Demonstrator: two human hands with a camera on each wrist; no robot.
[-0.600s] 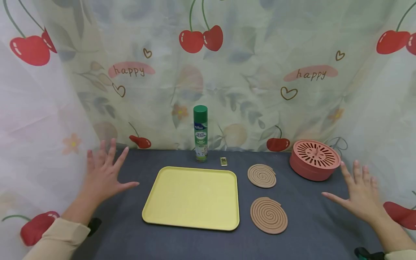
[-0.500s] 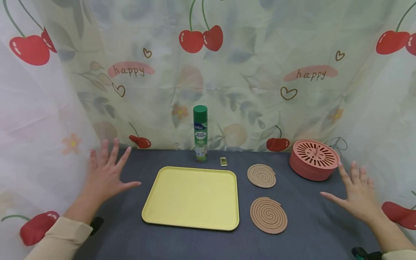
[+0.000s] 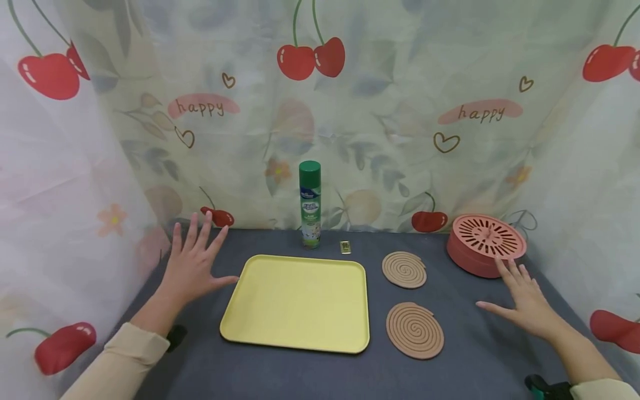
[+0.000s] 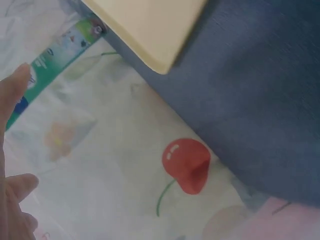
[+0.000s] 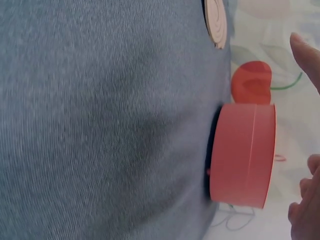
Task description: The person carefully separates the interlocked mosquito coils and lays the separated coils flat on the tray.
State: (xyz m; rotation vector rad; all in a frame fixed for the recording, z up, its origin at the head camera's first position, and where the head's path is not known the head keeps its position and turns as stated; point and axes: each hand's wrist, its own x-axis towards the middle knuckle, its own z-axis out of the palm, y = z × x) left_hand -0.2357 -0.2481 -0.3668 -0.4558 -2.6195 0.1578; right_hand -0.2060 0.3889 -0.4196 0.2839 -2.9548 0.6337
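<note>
My left hand (image 3: 194, 264) hovers with fingers spread at the left side of a yellow tray (image 3: 295, 345), holding nothing. On the right, my right hand (image 3: 525, 303) is also spread and bare, in front of a round red mosquito coil holder (image 3: 485, 264) with a slotted lid. Two brown mosquito coils (image 3: 415, 331) lie flat between the tray and that hand, one behind the other. A green spray can (image 3: 310, 205) stands upright behind the tray. Beside it lies a small gold-coloured piece (image 3: 345, 247), too small to make out. The right wrist view shows the holder's side wall (image 5: 242, 155).
A dark grey cloth (image 3: 350, 378) covers the table. Pale printed curtains (image 3: 380, 83) rise at its back and both sides. Behind the coil holder a thin cord or wire loop (image 3: 524, 219) lies by the curtain.
Both hands have moved inward: the left to the right, up to the tray's side, and the right to the left, in front of the coil holder. The objects stay where they were.
</note>
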